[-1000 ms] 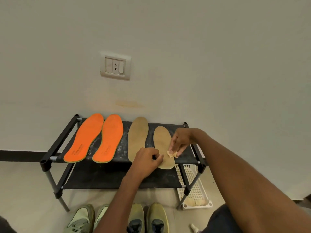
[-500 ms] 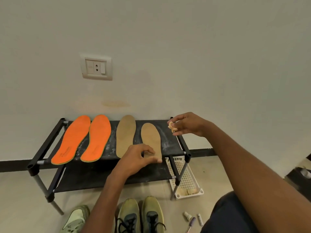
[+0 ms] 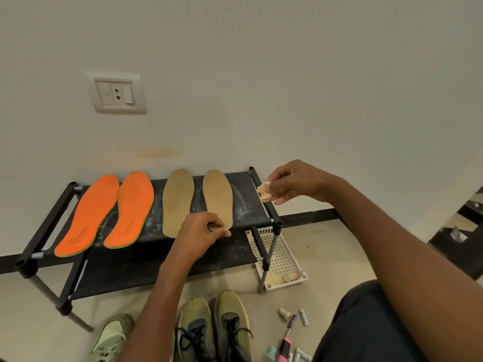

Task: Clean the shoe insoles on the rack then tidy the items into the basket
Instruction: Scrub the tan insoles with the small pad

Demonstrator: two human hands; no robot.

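Wall socket plate (image 3: 118,94): white, mounted on the pale wall, above and left of centre. Faint yellowish stain (image 3: 156,151) on the wall below it. Black skirting (image 3: 308,215) runs along the wall base. Floor: three olive-green sneakers (image 3: 214,327) with dark laces, toes toward the wall; right of them, small tubes and a pen-like item (image 3: 291,321), type unclear.

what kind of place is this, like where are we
Most likely a home, perhaps an entryway or a room corner. A low black shoe rack stands against a plain wall with a switch-and-socket plate, and olive sneakers sit on the tiled floor in front.
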